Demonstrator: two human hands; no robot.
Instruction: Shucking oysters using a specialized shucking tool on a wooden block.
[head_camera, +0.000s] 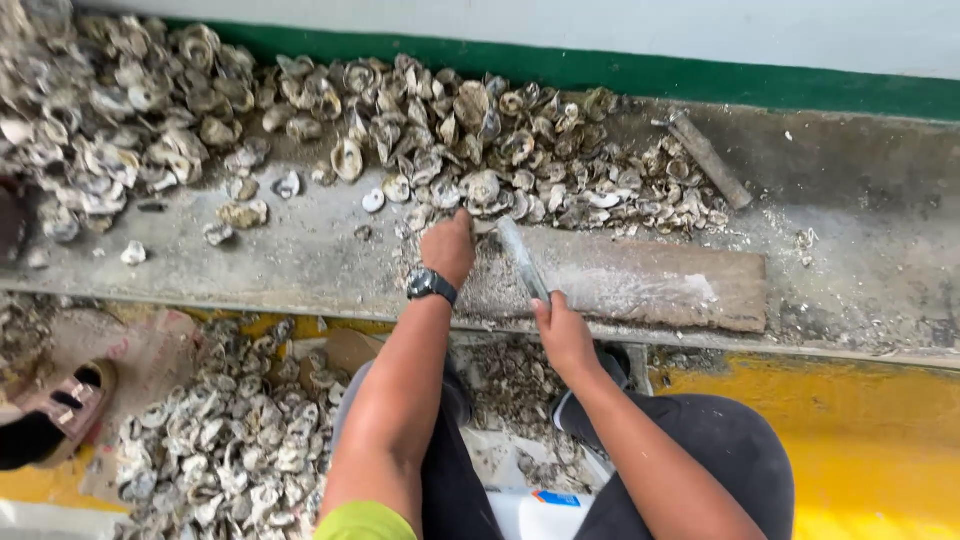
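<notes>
Left hand (447, 247): fingers curling shut, pinning something small, apparently an oyster, on the wooden board (650, 285); the shell itself is hidden. Right hand (562, 330): fingers wrapping closed around one flat metal tool (522, 258), blade angling toward the left hand. Advisable: keeping the shell pressed flat, blade clear of the fingers. One wristwatch (431, 285). Oyster shells (480, 140) heaping on the ledge beyond, uncountable. One metal bar (708, 158).

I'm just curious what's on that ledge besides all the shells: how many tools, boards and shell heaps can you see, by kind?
Metal blade held in the right hand: 1
Rusty bar lying by the wall: 1
Wooden board: 1
Shell heaps: 2, one on the ledge, one on the floor
Total: 5
The left hand rests by the ledge heap.
</notes>
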